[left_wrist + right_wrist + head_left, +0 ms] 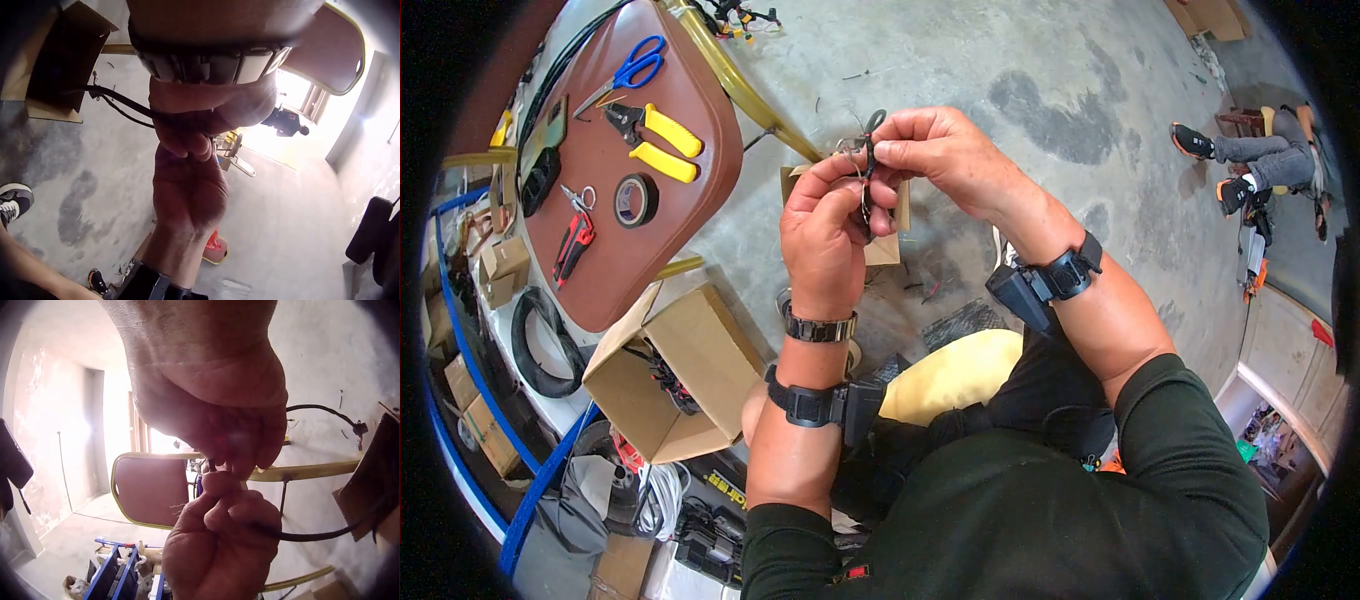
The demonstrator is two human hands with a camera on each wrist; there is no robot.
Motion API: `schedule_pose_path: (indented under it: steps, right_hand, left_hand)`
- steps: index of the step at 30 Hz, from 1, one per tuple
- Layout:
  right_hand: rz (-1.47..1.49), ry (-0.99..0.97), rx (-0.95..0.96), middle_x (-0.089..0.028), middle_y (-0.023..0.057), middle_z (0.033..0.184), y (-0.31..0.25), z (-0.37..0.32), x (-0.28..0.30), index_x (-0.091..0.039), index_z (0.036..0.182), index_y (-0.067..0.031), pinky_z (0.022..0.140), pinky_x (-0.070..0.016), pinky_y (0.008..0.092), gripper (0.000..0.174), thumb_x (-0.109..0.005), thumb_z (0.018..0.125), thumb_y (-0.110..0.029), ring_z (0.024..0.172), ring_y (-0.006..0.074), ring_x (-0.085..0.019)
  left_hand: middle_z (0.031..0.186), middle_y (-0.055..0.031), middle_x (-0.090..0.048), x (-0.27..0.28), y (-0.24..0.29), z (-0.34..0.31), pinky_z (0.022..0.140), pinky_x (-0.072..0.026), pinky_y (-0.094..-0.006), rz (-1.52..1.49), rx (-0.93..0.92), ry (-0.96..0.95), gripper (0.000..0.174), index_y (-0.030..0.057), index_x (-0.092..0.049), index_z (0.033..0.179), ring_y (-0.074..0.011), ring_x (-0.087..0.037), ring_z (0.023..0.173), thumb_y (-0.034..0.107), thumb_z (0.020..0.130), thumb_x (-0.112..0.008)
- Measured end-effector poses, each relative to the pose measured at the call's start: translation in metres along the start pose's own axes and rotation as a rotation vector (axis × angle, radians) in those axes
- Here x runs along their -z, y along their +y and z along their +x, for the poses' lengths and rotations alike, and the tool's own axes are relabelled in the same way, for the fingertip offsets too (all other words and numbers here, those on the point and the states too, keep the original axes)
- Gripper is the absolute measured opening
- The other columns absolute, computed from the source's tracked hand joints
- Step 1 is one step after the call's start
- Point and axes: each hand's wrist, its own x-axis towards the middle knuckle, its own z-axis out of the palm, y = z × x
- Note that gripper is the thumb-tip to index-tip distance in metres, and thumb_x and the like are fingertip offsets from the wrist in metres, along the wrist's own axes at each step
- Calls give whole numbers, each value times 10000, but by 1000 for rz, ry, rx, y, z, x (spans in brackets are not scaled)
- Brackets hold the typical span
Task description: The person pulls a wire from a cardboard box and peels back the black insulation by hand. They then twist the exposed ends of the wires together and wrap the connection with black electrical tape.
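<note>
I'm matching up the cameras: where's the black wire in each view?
Head: black wire top centre, pinched between left hand and right hand.
Left wrist: wire upper left.
Right wrist: wire lower right.
Shared landmark: maroon chair seat.

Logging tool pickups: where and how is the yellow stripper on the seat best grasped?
Probably by its yellow handles, closed on from above, coming from the person's side. The stripper lies flat on the seat, handles splayed toward the person, dark jaws pointing away, near the blue scissors. The left hand, nearer, pinches a wire.
</note>
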Motion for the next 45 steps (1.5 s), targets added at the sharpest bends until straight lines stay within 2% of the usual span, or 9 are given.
schedule_pose_path:
  steps: [16,19,22,25,27,33,34,40,45]
  right_hand:
    - [-213,53,72,-625,30,816,3,-1,-3,-633,972,28,705,-492,266,223,-540,955,-173,770,105,-571]
    - [-263,68,22,-653,43,889,3,1,1,-628,1028,-11,800,-519,290,166,-572,952,-147,836,122,-617]
    - [-672,312,334,-659,46,922,-2,0,0,-638,1091,-31,836,-516,294,186,-615,918,-96,903,137,-624]
    - [-911,258,688,-662,35,972,0,4,8,-649,1119,-51,867,-508,297,230,-660,889,-61,961,140,-621]
    - [-842,117,459,-662,29,985,-6,0,11,-658,1108,-52,876,-503,288,217,-667,890,-51,972,134,-620]
    - [-678,113,426,-659,41,970,-25,-9,7,-675,1046,-54,801,-509,271,161,-675,888,-24,915,122,-615]
    - [-678,140,449,-655,41,958,-28,-11,5,-676,1034,-53,773,-510,272,150,-675,888,-19,894,120,-613]
    - [-1097,214,705,-624,92,824,-30,-13,8,-661,956,-29,644,-487,333,112,-696,849,-27,721,234,-611]
    - [-1190,122,639,-637,127,808,-27,-18,13,-635,882,-49,657,-498,415,76,-666,838,-102,762,340,-620]
  left_hand:
    - [736,-91,-629,-8,2,-3,532,-471,-310,-80,11,58,260,-13,-592,1116,-134,-505,533,3,901,-448]
    - [735,-96,-631,-8,3,-3,527,-455,-307,-92,6,72,265,-17,-592,1121,-137,-497,529,9,899,-451]
    - [742,-101,-627,-5,4,-3,530,-442,-310,-96,14,53,278,-11,-593,1133,-141,-488,531,19,897,-448]
    - [754,-111,-624,2,8,-2,537,-436,-314,-90,53,-10,295,-9,-591,1149,-142,-480,534,26,895,-444]
    - [747,-125,-643,2,13,-2,526,-436,-297,-91,93,-55,299,-36,-586,1152,-140,-483,524,10,885,-458]
    - [865,-151,-680,-2,30,-4,653,-505,-281,103,-82,28,360,-41,-568,1210,-144,-580,656,-41,862,-474]
    - [1005,-166,-695,7,32,-3,764,-527,-286,259,-113,-9,427,-22,-543,1256,-170,-638,796,-66,832,-526]
    - [992,-89,-700,7,22,-1,782,-525,-246,525,-346,88,337,-19,-601,1181,-133,-652,897,-68,850,-645]
    - [934,-45,-694,10,22,-4,735,-501,-218,954,-444,101,160,-31,-679,1014,-79,-617,824,-31,854,-680]
